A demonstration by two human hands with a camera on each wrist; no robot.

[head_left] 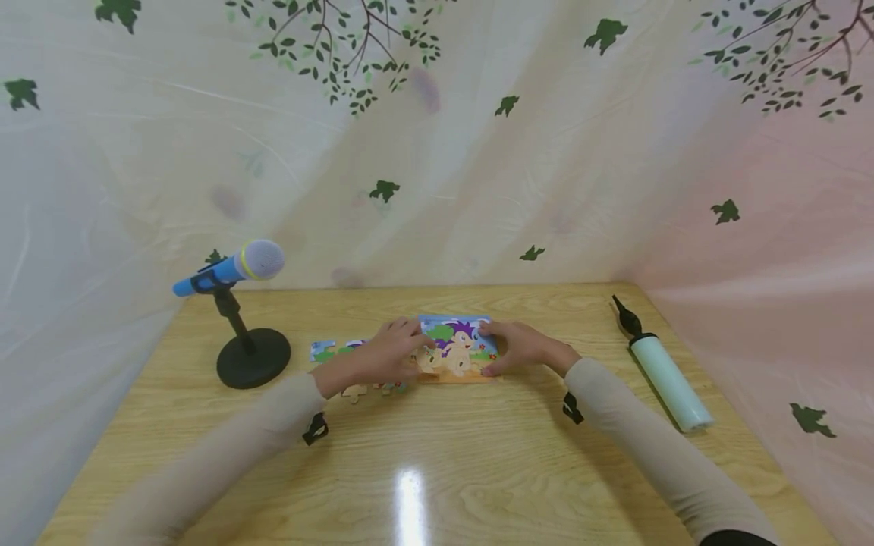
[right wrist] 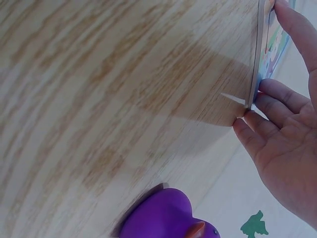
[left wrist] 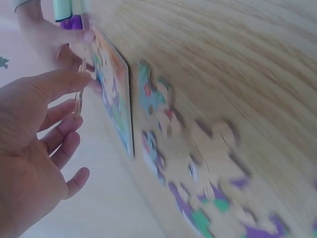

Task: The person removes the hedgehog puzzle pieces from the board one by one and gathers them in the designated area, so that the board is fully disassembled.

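A flat picture puzzle board [head_left: 456, 349], with a purple-haired cartoon figure and a blue top edge, lies in the middle of the table. My left hand [head_left: 389, 353] is over its left side. In the left wrist view, that hand pinches a thin puzzle piece [left wrist: 79, 91] between thumb and fingers, seen edge-on. My right hand [head_left: 524, 347] grips the board's right side, thumb at the near edge and fingers at the far corner, as the right wrist view also shows. Several loose puzzle pieces [left wrist: 213, 158] lie left of the board, partly hidden by my left arm in the head view.
At the left, a blue toy microphone [head_left: 228, 271] sits on a stand with a round black base [head_left: 253, 358]. A pale green hand pump [head_left: 671, 383] lies at the right. A purple toy duck [right wrist: 158, 215] is near my right hand. A leaf-printed curtain [head_left: 444, 152] hangs behind the table.
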